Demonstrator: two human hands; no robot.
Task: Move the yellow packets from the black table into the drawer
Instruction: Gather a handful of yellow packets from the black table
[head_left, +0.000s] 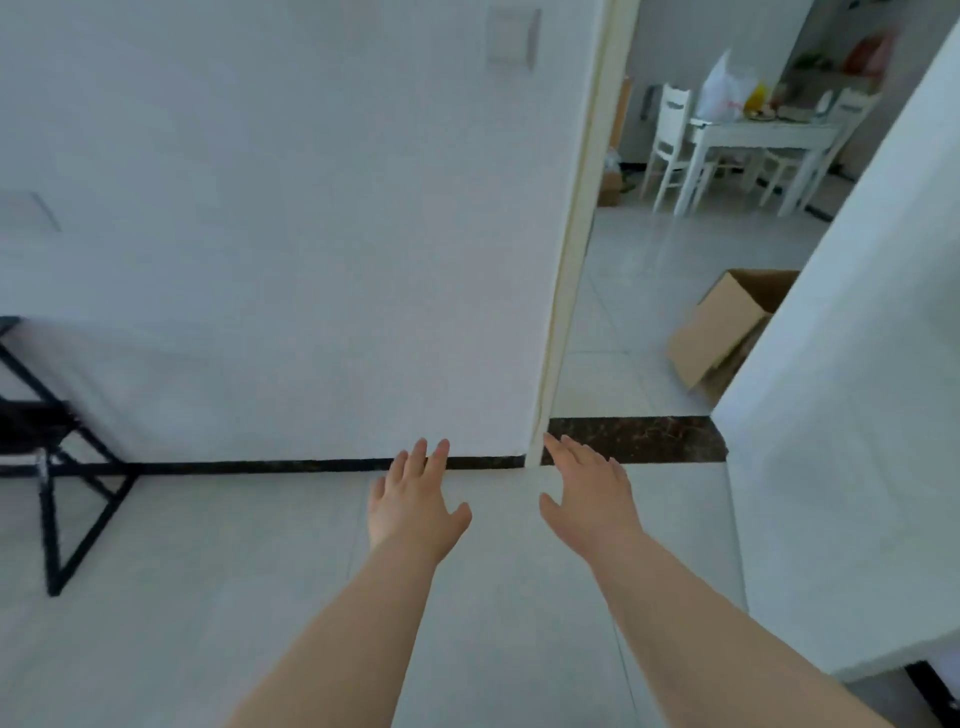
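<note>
My left hand (413, 499) and my right hand (587, 493) are stretched out in front of me over the pale tiled floor, palms down, fingers apart, holding nothing. Only the black metal frame of a table (57, 467) shows at the far left edge, well left of my left hand; its top is cut off. No yellow packets and no drawer are in view.
A white wall (311, 234) stands straight ahead, with a doorway (623, 312) to its right. An open cardboard box (727, 332) lies tipped on the floor beyond it. Farther back is a white dining table (763, 130) with chairs. A white wall corner (857, 415) is close on my right.
</note>
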